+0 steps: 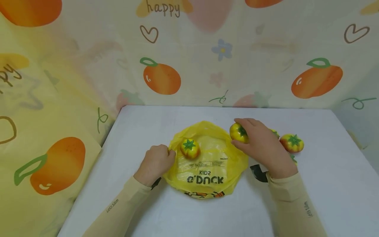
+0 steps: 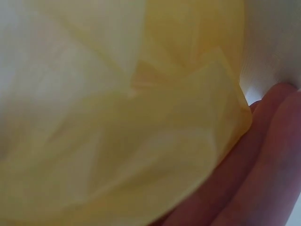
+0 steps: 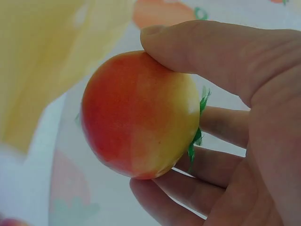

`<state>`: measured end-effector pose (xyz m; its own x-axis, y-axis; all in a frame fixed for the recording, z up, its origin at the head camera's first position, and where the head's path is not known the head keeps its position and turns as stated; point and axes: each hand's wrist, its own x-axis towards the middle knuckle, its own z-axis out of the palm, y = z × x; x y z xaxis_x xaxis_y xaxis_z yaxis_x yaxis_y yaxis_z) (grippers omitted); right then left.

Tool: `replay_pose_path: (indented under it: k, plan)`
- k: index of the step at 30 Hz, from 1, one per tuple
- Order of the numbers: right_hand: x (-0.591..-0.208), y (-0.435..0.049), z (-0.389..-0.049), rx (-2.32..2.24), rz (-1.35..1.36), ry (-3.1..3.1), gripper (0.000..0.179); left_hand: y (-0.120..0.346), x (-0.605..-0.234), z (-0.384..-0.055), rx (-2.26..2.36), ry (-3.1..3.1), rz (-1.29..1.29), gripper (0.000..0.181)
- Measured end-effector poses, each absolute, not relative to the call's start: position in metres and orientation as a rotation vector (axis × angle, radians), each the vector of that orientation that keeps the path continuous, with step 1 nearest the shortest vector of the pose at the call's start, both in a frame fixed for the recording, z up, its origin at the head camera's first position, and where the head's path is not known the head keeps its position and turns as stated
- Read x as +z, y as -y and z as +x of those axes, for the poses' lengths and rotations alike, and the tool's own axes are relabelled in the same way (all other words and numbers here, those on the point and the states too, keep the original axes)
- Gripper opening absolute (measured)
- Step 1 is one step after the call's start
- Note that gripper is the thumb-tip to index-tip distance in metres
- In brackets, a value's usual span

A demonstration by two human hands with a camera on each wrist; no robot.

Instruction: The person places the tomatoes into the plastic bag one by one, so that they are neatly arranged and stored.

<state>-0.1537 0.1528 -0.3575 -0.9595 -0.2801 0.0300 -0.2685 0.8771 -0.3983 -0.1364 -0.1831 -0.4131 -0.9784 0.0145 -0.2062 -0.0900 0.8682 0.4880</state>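
Observation:
A yellow plastic bag (image 1: 207, 191) with dark printed letters lies on the table, its mouth spread wide. My left hand (image 1: 157, 163) grips the bag's left rim; in the left wrist view the fingers (image 2: 254, 169) lie along the yellow film (image 2: 155, 146). One toy tomato (image 1: 190, 148), yellow with a green leafy top, sits inside the bag at its left. Over the bag's right rim, my right hand (image 1: 263, 144) holds another toy tomato (image 1: 238, 132). The right wrist view shows this tomato (image 3: 136, 117), red fading to yellow, between thumb and fingers.
To the right of my right wrist stand several more toy tomatoes (image 1: 292, 143), partly hidden behind the hand. The white table (image 1: 334, 191) meets a fruit-printed cloth (image 1: 189, 49) at its back edge, and the same cloth hangs along the left side.

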Motion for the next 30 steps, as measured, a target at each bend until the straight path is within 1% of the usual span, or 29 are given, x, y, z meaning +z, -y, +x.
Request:
replay_pose_path:
  k: [7,15,22,30]
  plan:
    - [-0.351,-0.12,-0.152,-0.659,-0.496,-2.981,0.076,0.183,-0.412,-0.136,0.755,-2.854,-0.044,0.039]
    - [-0.368,-0.086,-0.158,-0.655,-0.567,-2.903,0.076,0.184,-0.415,-0.135,0.741,-2.884,-0.02,0.04]
    - [-0.38,-0.075,-0.159,-0.625,-0.565,-2.871,0.075,0.185,-0.417,-0.135,0.732,-2.909,0.002,0.041]
    - [-0.388,-0.074,-0.162,-0.605,-0.588,-2.861,0.075,0.182,-0.417,-0.136,0.706,-2.903,0.002,0.04]
